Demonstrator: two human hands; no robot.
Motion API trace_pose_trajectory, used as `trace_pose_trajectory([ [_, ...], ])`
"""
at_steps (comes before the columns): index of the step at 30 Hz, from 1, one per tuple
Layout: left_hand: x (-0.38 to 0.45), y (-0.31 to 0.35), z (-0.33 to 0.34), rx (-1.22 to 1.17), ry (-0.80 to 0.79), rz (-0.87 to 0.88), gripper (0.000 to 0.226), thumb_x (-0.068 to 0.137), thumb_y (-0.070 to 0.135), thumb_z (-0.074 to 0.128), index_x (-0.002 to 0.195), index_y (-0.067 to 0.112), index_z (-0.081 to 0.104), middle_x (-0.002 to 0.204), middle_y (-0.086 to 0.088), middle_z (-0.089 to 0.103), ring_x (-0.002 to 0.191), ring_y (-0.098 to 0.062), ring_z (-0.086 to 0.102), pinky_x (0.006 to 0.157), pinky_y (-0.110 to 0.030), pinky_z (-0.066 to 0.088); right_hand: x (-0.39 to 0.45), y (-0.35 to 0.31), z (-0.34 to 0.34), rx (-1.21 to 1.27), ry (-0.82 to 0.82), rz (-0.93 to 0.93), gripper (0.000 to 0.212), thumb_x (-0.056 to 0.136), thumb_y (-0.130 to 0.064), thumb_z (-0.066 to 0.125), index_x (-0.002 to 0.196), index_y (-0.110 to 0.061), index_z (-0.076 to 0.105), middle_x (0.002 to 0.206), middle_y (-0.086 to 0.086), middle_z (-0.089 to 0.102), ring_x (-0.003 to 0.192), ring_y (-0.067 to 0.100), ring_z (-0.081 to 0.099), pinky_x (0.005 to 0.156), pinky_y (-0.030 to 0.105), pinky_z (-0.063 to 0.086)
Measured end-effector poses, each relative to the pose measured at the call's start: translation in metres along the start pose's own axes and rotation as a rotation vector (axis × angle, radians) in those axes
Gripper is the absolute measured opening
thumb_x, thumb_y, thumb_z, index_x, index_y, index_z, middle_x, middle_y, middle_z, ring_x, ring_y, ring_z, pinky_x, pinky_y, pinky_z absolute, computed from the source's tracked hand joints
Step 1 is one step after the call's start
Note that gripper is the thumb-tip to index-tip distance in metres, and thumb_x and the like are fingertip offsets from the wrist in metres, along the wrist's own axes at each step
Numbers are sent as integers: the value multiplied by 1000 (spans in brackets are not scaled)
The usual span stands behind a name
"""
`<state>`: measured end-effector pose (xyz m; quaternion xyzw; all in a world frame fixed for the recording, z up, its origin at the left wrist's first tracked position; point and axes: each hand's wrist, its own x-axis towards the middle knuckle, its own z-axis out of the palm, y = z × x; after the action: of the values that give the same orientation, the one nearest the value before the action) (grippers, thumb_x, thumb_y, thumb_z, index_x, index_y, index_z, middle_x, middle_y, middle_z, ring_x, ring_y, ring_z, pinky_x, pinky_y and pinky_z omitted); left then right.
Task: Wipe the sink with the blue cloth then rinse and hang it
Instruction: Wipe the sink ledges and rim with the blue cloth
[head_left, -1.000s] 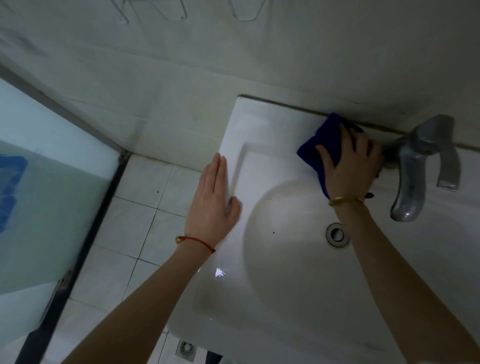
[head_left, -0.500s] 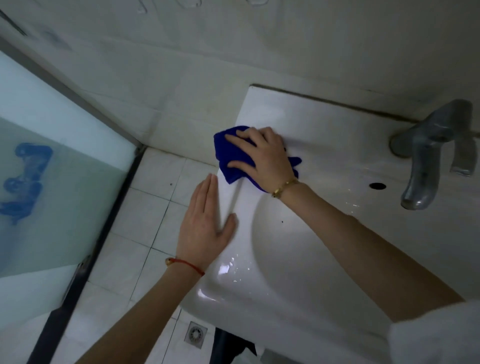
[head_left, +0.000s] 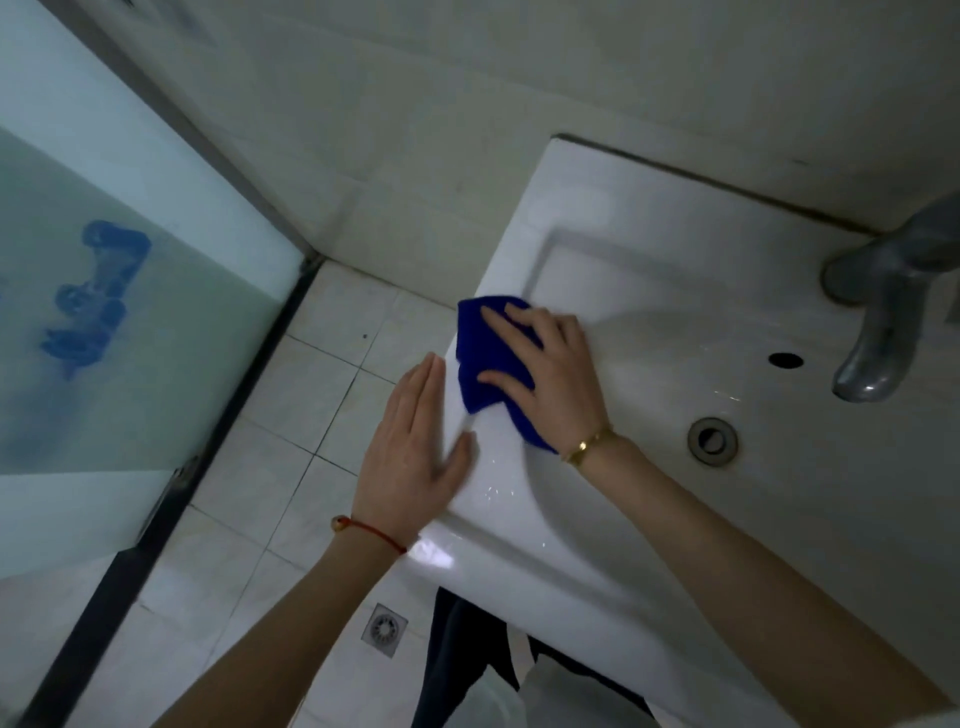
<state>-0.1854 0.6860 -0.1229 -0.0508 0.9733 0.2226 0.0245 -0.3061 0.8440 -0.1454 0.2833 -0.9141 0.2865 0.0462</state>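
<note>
**Cloth on the sink's left rim**

White sink (head_left: 649, 249) fills the right; grey tap (head_left: 878, 322) stands beyond the drain (head_left: 712, 440). Blue cloth (head_left: 485, 358) runs lengthwise along the rim, pressed under the right hand (head_left: 550, 374), fingers spread flat. Left hand (head_left: 415, 447) rests just beside it, fingers straight together.

Sink (head_left: 649, 249) was white glazed ceramic, glossy, smooth, with wet highlights along the front rim. Blue cloth (head_left: 483, 353) looked soft, matt, microfibre-like, no sheen. Faucet (head_left: 878, 332) was grey metal, dull satin finish. Drain ring (head_left: 712, 440) was metal, slightly shiny. Wall (head_left: 571, 78) was matt, smooth, off-white, a bit smudged. Floor tiles (head_left: 311, 405) were pale, smooth ceramic, low sheen, dark grout lines. Glass panel (head_left: 104, 260) was frosted, translucent. Floor drain (head_left: 385, 630) had a metal grille.
</note>
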Motion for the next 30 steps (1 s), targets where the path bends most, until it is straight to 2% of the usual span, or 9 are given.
trace_pose_trajectory([
  [4, -7, 0, -1, 2, 21, -14, 76, 99, 37, 56, 157, 7, 17, 163, -6, 21, 150, -17, 20, 121, -28, 18, 24, 14, -4, -63, 26, 7, 54, 90, -45, 57, 138, -21, 50, 128, 4, 54, 96, 28, 47, 84, 39, 44],
  [7, -14, -1, -2, -3, 4, -26, 76, 100, 39, 54, 157, 9, 14, 163, -5, 19, 150, -17, 19, 121, -31, 19, 44, 32, -5, -87, 89, 185, 57, 89, -51, 49, 137, -19, 52, 121, 6, 58, 93, 29, 49, 79, 36, 45],
  [10, -14, 0, -2, -37, 18, -23, 75, 99, 34, 56, 157, 7, 17, 162, -8, 22, 150, -19, 21, 121, -37, 24, 14, 25, 3, -56, 78, 274, 62, 90, -54, 44, 135, -13, 52, 118, 9, 57, 93, 30, 48, 81, 39, 46],
  [13, -13, 1, -1, -64, 26, 2, 73, 99, 28, 58, 156, 5, 19, 161, -10, 24, 149, -20, 22, 120, -40, 28, -33, -1, 13, -75, 38, 264, 62, 90, -54, 42, 135, -12, 52, 126, 9, 55, 96, 32, 47, 83, 42, 46],
  [16, -13, 0, 0, -70, 37, 40, 72, 98, 25, 59, 155, 3, 21, 160, -11, 26, 149, -20, 24, 121, -37, 27, -37, -5, 12, -72, 8, 247, 63, 89, -54, 40, 136, -13, 51, 130, 7, 52, 97, 31, 48, 81, 42, 47],
  [19, -13, -3, 1, -77, 43, 65, 71, 98, 24, 58, 154, 1, 22, 160, -12, 27, 149, -19, 23, 122, -29, 21, -13, 14, 10, -90, 47, 245, 63, 88, -52, 42, 135, -11, 53, 129, 10, 54, 97, 35, 50, 79, 44, 48],
  [23, -13, -6, 2, -88, 36, 82, 71, 99, 23, 57, 155, 1, 19, 162, -12, 22, 151, -18, 18, 122, -21, 11, -7, 12, 14, -99, 72, 322, 58, 90, -44, 56, 135, -10, 52, 128, 12, 54, 98, 37, 49, 81, 45, 47],
  [26, -14, -7, 0, -125, 38, 127, 71, 98, 20, 58, 155, 1, 20, 162, -12, 20, 151, -18, 18, 123, -27, 17, -43, -21, 15, -61, 26, 303, 60, 89, -38, 63, 139, -9, 47, 132, 10, 51, 102, 33, 47, 86, 40, 45],
  [30, -14, -11, 1, -167, 48, 193, 71, 95, 13, 63, 153, -1, 25, 161, -12, 22, 150, -22, 22, 120, -41, 28, -69, -33, 13, -52, 14, 197, 57, 88, -36, 63, 136, -9, 50, 126, 9, 53, 99, 30, 47, 82, 40, 47],
])
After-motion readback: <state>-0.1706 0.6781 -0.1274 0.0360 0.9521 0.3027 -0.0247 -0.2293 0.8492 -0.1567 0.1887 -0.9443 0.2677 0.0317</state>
